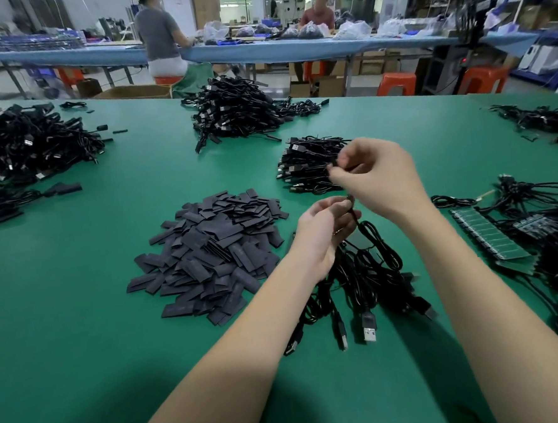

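My left hand [321,233] grips the upper ends of a bundle of black USB cables [363,281] that hangs down onto the green table [81,305], plugs toward me. Just above it, my right hand [376,176] pinches a small black piece between thumb and fingers, close to a cable end held by the left hand. A pile of flat black sleeves [212,258] lies to the left of both hands. A stack of cables [307,165] sits behind my right hand.
Big heaps of black cables lie at the far left [25,151], the far middle [235,111] and the far right [540,120]. Green circuit board strips [488,234] and tangled cables lie at the right. People sit at a blue bench [261,50] beyond.
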Demonstrator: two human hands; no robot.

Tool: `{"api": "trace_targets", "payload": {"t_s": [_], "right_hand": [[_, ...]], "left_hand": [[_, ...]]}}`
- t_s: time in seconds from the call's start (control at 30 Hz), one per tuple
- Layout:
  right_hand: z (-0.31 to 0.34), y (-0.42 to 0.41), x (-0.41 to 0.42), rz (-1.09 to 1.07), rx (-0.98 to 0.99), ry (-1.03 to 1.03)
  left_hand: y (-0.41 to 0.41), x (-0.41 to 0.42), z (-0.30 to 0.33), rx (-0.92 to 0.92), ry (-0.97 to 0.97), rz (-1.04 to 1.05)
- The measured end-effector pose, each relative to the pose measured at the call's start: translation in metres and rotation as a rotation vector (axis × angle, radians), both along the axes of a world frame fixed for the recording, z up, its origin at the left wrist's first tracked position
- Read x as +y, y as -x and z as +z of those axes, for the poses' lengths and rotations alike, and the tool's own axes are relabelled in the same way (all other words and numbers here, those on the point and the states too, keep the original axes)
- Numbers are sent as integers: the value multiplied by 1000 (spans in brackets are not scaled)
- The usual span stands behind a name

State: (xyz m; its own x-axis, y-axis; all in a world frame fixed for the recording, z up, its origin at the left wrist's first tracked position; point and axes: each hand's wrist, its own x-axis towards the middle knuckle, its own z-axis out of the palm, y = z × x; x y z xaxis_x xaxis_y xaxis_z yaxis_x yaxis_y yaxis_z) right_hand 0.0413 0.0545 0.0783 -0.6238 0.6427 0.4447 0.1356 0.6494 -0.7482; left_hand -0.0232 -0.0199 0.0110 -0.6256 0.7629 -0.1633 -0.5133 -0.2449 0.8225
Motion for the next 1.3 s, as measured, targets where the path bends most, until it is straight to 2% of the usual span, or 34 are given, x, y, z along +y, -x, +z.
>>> {"api": "trace_targets", "payload": {"t_s": [0.27, 0.37, 0.53, 0.77, 1.3], "right_hand": [[-31, -49, 37, 83, 420, 805], [-37, -54, 40, 135, 491, 972], [-40, -48, 31, 244, 502, 957], [-37, -45, 28, 260, 547, 875], [-40, -45, 26, 256, 523, 783]], "left_hand": [[2, -6, 1, -63, -38, -62], [-1, -8, 4, -70, -49, -74], [-1, -11, 7, -74, -65, -144], [-2, -13, 5, -87, -68, -267], [-2, -12, 3, -54, -70, -280]]}}
